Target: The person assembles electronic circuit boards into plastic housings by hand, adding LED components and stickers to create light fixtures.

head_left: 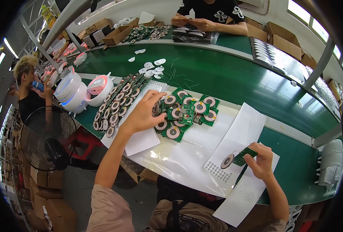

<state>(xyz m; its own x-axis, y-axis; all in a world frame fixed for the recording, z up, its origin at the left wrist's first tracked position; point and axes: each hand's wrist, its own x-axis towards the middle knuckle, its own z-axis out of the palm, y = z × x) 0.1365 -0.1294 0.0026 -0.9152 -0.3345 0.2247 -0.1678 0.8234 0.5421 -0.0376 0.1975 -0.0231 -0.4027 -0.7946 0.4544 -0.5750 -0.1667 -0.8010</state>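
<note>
My right hand (261, 161) pinches a green circuit board (241, 157) above the white sheets at the right. A round coil (227, 161) with a dark ring hangs off the board's left side. My left hand (143, 112) reaches to the left edge of a pile of green circuit boards (187, 114), most with a round coil on top. Its thumb and fingers are spread around dark coil pieces, and whether they touch is partly hidden. Below the held coil lies a white sheet with rows of grey round stickers (218, 171).
Rows of coil boards (119, 101) stand left of the pile, beside white round devices (71, 92). White cut pieces (152, 69) and thin green strips (185, 80) lie beyond. A person (210, 23) works across the bench. A black fan (49, 139) stands at the left. White housings (331, 162) sit far right.
</note>
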